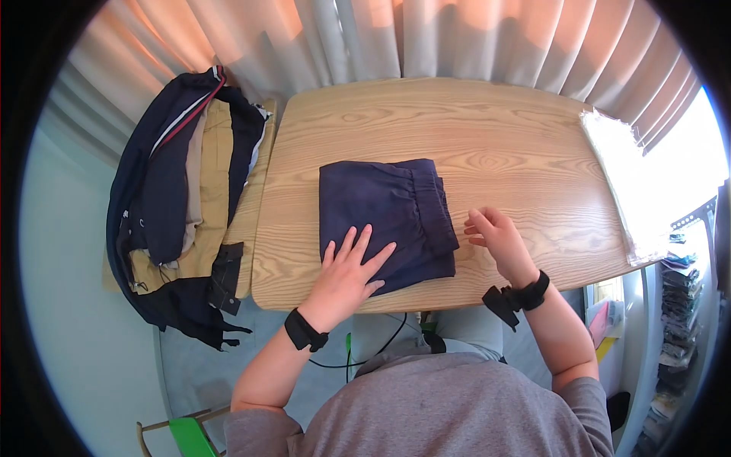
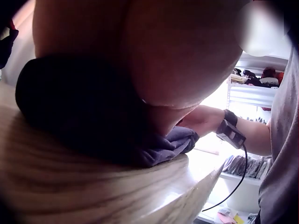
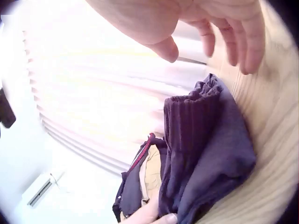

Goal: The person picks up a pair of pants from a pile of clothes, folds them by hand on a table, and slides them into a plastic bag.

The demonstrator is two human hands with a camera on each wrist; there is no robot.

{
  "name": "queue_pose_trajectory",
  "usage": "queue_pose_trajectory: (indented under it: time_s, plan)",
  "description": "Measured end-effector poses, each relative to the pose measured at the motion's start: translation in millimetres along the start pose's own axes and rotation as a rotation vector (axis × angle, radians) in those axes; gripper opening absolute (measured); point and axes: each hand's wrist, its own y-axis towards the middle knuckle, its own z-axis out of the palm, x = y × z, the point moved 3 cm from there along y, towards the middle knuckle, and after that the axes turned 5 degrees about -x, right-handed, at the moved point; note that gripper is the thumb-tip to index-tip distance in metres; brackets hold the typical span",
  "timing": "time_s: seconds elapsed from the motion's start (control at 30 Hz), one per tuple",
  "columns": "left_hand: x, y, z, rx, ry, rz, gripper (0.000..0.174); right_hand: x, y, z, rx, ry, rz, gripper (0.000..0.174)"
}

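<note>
Navy cloth, folded into a compact garment (image 1: 369, 190) with a gathered elastic waistband (image 1: 432, 213), lies near the front edge of the pale wooden table (image 1: 518, 152). The left hand (image 1: 346, 278) rests on its lower part, its grip spread and pinching nothing. The right hand (image 1: 499, 240) hangs just beside the waistband, its grip loosely bent, thumb apart from the fingers, holding nothing. This looks like a flattening or steadying step on an already folded piece. The next move seems to call for the left palm keeping the layers from sliding while the right fingers even the slightly staggered waistband edges.
</note>
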Motion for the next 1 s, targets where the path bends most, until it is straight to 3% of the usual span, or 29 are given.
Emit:
queue_pose_trajectory:
  time_s: [0.03, 0.1, 0.17, 0.3, 0.37, 0.53, 0.6, 0.77, 0.9, 0.97, 1.0]
  plan:
    - [0, 0, 0, -0.006, 0.002, 0.008, 0.067, -1, 4, -6, -0.147, 0.162, 0.058, 0.050]
    - [0, -1, 2, -0.009, -0.004, 0.013, 0.065, 12, 8, -2, -0.098, 0.195, 0.092, 0.055]
    - [0, -4, 0, -0.024, -0.008, 0.022, 0.064, 17, 14, 13, 0.165, 0.179, 0.275, 0.052]
    - [-5, -1, 1, -0.049, -0.013, 0.024, 0.063, 19, 22, 39, 0.323, 0.403, 0.288, 0.042]
    - [-5, 0, 1, -0.028, -0.034, 0.014, 0.063, 5, 29, 48, 0.292, 0.592, 0.329, 0.037]
    - [-25, 8, -5, -0.021, -0.057, 0.026, 0.072, -20, 24, 22, 0.079, 0.701, 0.150, 0.034]
    - [-37, 11, -9, -0.130, -0.155, -0.104, 0.084, -22, 13, -9, 0.038, 0.747, 0.121, 0.035]
    - [-39, 19, 11, -0.031, -0.160, -0.015, 0.087, -41, -19, -99, -0.153, 0.876, 0.113, 0.034]
    - [-47, 25, 26, 0.141, -0.263, -0.032, 0.085, -62, -39, -154, -0.284, 0.847, 0.102, 0.031]
    - [-52, 25, 31, 0.207, -0.155, -0.021, 0.082, -69, -48, -167, -0.287, 0.739, 0.128, 0.031]
    - [-53, 26, 31, 0.209, -0.152, -0.017, 0.082, -72, -51, -175, -0.317, 0.512, 0.191, 0.036]
